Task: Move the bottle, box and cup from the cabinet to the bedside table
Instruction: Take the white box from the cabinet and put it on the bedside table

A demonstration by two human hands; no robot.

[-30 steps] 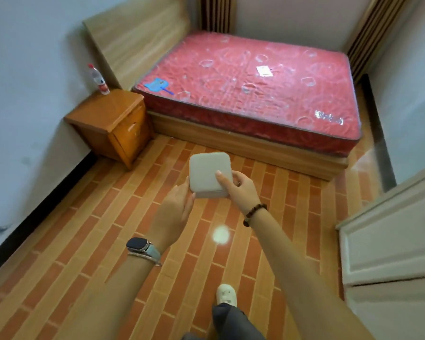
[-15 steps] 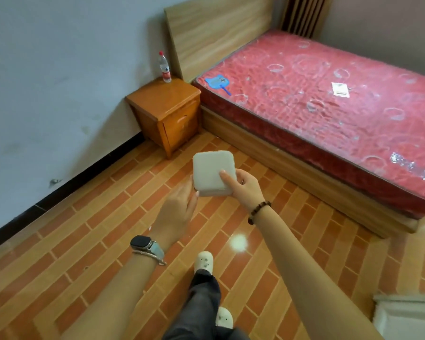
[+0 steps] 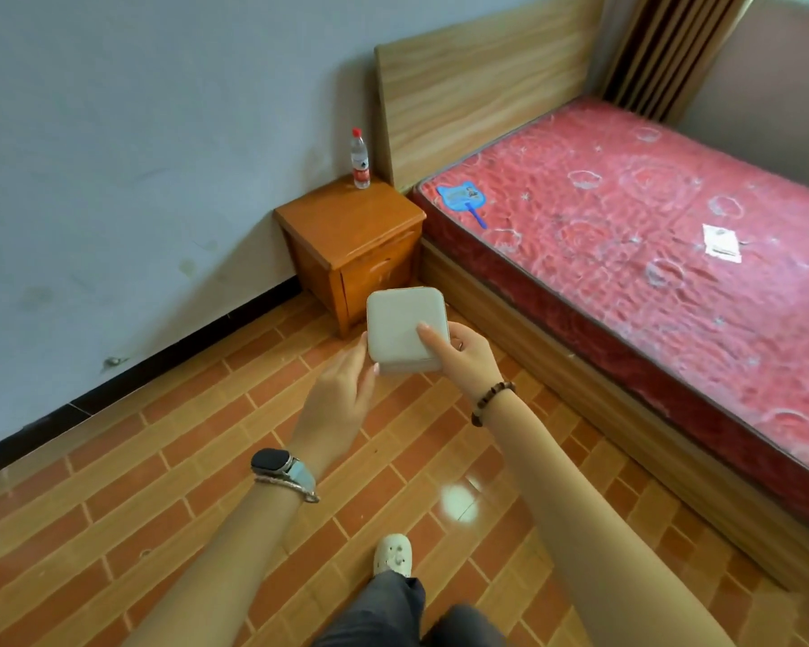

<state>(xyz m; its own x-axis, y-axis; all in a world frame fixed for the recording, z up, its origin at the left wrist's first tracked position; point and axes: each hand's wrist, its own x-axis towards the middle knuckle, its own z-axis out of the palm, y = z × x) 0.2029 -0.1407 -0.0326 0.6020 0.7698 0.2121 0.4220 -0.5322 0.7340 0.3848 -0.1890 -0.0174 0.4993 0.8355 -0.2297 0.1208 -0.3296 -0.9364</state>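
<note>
I hold a pale grey square box (image 3: 400, 326) with rounded corners out in front of me, above the floor. My right hand (image 3: 463, 354) grips its right side, thumb lying on the lid. My left hand (image 3: 342, 399) supports its lower left corner with the fingers under and beside it. Beyond the box stands the orange wooden bedside table (image 3: 351, 226). A clear water bottle (image 3: 359, 160) with a red cap and red label stands upright on the table's back corner, by the wall. The cup and the cabinet are out of view.
A bed with a red mattress (image 3: 650, 254) and a wooden headboard (image 3: 477, 81) fills the right side, touching the bedside table. A blue fan (image 3: 463, 198) and a white packet (image 3: 722, 242) lie on it. A grey wall (image 3: 136, 156) runs along the left. The floor is brick-pattern tile (image 3: 160, 483).
I have walked closer and turned left, so the bedside table and bottle now sit larger and nearer the centre. The box stays held in both hands. The white cabinet has left the view.
</note>
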